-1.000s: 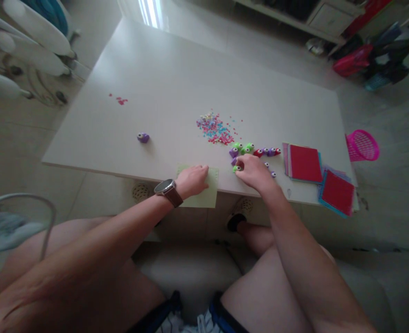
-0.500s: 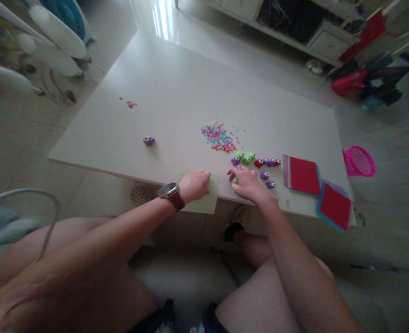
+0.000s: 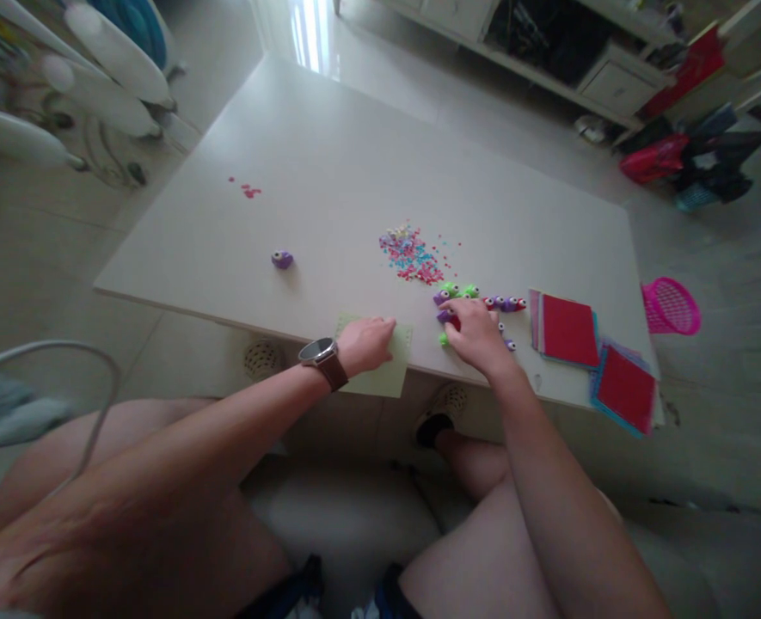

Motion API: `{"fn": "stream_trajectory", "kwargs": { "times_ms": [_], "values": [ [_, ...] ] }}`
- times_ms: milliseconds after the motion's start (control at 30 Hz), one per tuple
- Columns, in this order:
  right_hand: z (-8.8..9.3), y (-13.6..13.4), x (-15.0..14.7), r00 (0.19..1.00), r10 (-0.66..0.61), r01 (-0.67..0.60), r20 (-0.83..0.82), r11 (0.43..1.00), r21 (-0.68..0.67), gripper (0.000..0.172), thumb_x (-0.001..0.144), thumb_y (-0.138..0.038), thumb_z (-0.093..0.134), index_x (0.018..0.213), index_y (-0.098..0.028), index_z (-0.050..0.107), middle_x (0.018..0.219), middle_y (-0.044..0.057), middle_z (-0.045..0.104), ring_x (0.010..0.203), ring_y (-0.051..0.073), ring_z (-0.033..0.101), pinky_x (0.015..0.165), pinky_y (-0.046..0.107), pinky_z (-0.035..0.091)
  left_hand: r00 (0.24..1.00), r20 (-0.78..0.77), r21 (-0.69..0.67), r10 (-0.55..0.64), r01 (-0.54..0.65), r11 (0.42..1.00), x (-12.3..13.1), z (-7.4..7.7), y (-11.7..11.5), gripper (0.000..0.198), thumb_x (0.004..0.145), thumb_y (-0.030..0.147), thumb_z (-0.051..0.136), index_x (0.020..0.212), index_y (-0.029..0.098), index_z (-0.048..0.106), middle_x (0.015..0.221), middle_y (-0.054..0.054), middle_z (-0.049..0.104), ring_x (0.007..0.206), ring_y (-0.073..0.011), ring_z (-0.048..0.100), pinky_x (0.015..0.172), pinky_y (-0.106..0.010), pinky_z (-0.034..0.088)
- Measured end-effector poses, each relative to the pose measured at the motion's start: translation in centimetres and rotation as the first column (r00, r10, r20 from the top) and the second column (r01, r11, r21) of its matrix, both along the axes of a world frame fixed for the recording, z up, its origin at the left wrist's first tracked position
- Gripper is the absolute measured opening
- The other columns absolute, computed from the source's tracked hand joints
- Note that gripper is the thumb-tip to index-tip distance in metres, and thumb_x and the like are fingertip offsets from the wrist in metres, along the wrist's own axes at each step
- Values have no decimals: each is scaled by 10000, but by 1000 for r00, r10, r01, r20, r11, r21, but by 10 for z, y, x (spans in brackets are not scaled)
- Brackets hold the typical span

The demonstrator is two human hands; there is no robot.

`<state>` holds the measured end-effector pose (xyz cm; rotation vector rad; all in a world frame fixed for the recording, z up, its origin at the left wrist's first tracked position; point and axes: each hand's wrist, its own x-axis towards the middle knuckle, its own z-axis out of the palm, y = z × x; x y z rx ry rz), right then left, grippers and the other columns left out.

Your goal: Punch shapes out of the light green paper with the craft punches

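My left hand (image 3: pixel 367 344), with a watch (image 3: pixel 319 351) on its wrist, lies closed on a pale green sheet (image 3: pixel 389 378) at the table's near edge. Its fingers curl under, so anything inside them is hidden. My right hand (image 3: pixel 475 328) reaches over a cluster of small figures with big eyes, thumb and forefinger apart. Near its fingertips are a purple figure (image 3: pixel 444 316) and a bit of red under the palm. A green figure (image 3: pixel 444 340) lies below the thumb. Green figures (image 3: pixel 470 291) and a row of purple and red figures (image 3: pixel 500 303) stand just beyond.
A heap of small coloured pieces (image 3: pixel 414 255) lies mid-table. One purple figure (image 3: pixel 282 260) stands to the left, with some red pieces (image 3: pixel 249 191) farther back. Stacks of coloured sheets (image 3: pixel 570 331) lie at the right, near a pink basket (image 3: pixel 672 306) beyond the table edge.
My right hand has moved slightly right and away from me, over the figures, and now covers some of them. My left hand stays on the green sheet. The view has shifted a little.
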<state>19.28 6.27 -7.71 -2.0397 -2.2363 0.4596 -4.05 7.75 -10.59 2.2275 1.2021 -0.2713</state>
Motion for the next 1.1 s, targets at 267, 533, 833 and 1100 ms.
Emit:
{"fn": "stream_trajectory", "kwargs": {
  "times_ms": [267, 533, 833, 1100],
  "values": [
    [2, 3, 13, 997, -74, 74, -14, 997, -6, 282, 917, -107, 592, 1146, -191, 735, 1292, 116, 738, 1230, 324, 658, 1023, 454, 481, 1000, 6, -8, 9, -9, 1000, -2, 0, 2, 325, 925, 342, 775, 1189, 196, 653, 1209, -133, 760, 1114, -293, 729, 897, -362, 545],
    [-1, 5, 28, 991, -137, 137, -9, 991, -11, 281, 926, -130, 628, 1179, -167, 743, 1292, 139, 742, 1188, 324, 692, 1056, 453, 535, 1000, 2, 8, -8, 8, 1000, -2, -1, 1, 312, 937, 340, 768, 1178, 178, 655, 1209, -126, 766, 1128, -287, 722, 905, -352, 536],
    [2, 4, 38, 974, -219, 215, -56, 974, -74, 340, 897, -120, 618, 1208, -155, 753, 1275, 152, 758, 1139, 323, 720, 1018, 443, 555, 998, 24, 46, 49, -50, 998, -2, -2, 5, 461, 937, 334, 772, 1318, 164, 577, 1288, -152, 759, 1182, -297, 717, 936, -359, 541],
    [4, 4, 34, 978, -206, 200, -27, 969, -144, 334, 928, -131, 631, 1246, -132, 730, 1314, 170, 742, 1181, 328, 711, 1039, 438, 544, 991, 54, 17, 119, -120, 993, 0, 2, 4, 791, 906, 312, 819, 1556, 153, 398, 1398, -185, 725, 1283, -321, 697, 976, -364, 542]
  ]
}}
